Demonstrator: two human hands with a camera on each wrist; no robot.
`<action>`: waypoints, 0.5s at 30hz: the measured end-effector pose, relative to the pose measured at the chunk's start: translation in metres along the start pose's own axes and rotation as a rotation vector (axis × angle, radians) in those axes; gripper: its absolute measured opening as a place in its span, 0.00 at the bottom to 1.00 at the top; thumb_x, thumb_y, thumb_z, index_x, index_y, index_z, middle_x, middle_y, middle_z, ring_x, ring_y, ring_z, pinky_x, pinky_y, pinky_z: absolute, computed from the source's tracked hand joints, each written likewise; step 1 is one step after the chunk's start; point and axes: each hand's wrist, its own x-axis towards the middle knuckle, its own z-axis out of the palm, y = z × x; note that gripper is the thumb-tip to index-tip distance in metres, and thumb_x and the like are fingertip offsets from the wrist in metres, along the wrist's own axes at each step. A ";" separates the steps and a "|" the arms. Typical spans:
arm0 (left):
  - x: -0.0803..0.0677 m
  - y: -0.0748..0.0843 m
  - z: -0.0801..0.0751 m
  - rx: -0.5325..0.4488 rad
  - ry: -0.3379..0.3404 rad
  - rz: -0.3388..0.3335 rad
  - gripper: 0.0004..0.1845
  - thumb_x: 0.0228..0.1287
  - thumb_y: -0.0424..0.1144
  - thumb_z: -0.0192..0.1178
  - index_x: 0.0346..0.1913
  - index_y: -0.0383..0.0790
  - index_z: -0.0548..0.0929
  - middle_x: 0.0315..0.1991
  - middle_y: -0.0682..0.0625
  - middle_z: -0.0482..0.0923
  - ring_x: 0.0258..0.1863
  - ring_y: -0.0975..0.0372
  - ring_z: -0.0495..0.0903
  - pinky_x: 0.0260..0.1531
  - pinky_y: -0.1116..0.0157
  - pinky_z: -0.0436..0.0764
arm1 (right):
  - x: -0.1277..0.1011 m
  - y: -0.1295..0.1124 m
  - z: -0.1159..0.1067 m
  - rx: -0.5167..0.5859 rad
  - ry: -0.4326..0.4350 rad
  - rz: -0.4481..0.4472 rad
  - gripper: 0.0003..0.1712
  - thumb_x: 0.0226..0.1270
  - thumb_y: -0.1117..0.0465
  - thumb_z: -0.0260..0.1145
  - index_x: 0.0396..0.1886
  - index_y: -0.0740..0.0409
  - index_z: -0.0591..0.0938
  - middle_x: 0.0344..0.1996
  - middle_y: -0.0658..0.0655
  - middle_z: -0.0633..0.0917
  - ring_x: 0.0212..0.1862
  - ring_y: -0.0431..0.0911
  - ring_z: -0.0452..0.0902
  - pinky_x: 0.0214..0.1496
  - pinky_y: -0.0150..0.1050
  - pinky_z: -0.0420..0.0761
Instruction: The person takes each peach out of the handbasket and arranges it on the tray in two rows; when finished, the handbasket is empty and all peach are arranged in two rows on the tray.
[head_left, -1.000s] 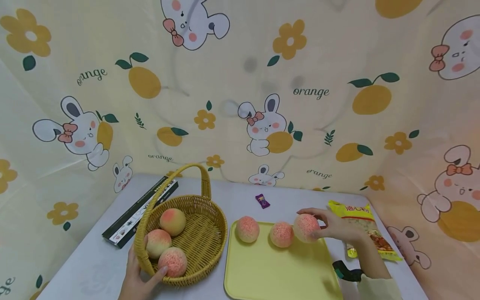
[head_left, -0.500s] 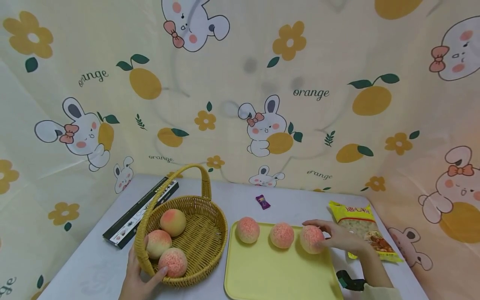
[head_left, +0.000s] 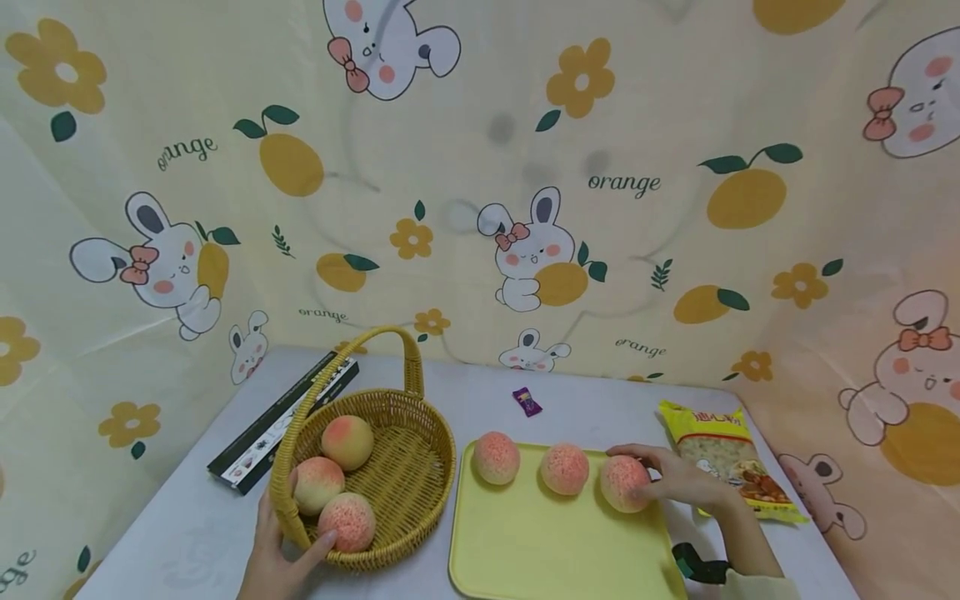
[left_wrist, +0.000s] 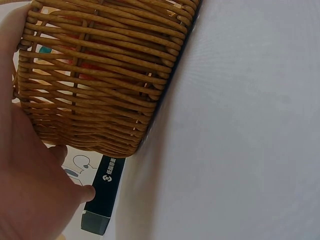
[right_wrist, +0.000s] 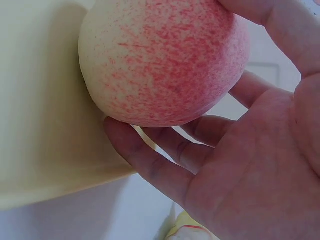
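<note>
My left hand (head_left: 279, 560) grips the near-left rim of a yellow wicker basket (head_left: 420, 525), thumb over the edge. Its woven side (left_wrist: 100, 75) fills much of the left wrist view. Inside lie three peaches: one at the back (head_left: 347, 442), one in the middle (head_left: 318, 485) and a speckled one near my thumb (head_left: 347, 522). On the yellow tray (head_left: 562, 554), my right hand (head_left: 686, 486) holds a speckled pink peach (head_left: 624, 483) at the back right corner. Fingers and thumb curve round that peach (right_wrist: 165, 60). Two more peaches, left (head_left: 496, 457) and middle (head_left: 565, 469), sit in line with it.
Behind the right hand lies a yellow food packet (head_left: 731, 458). A small purple wrapped sweet (head_left: 527, 402) is behind the tray. Left of the basket is a long black-and-white box (head_left: 262, 442). A printed cloth (head_left: 450, 125) hangs round the white table (head_left: 187, 533).
The right hand has lowered its peach and shifted it slightly right, away from the middle peach, onto the tray's back right corner. The left hand and basket have stayed put.
</note>
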 end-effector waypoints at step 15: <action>-0.001 -0.005 0.001 -0.036 0.013 0.063 0.55 0.58 0.45 0.74 0.81 0.55 0.48 0.78 0.41 0.35 0.74 0.36 0.43 0.61 0.27 0.52 | -0.002 -0.004 0.001 0.019 -0.033 0.004 0.36 0.67 0.55 0.67 0.71 0.65 0.69 0.67 0.69 0.70 0.63 0.60 0.65 0.61 0.59 0.70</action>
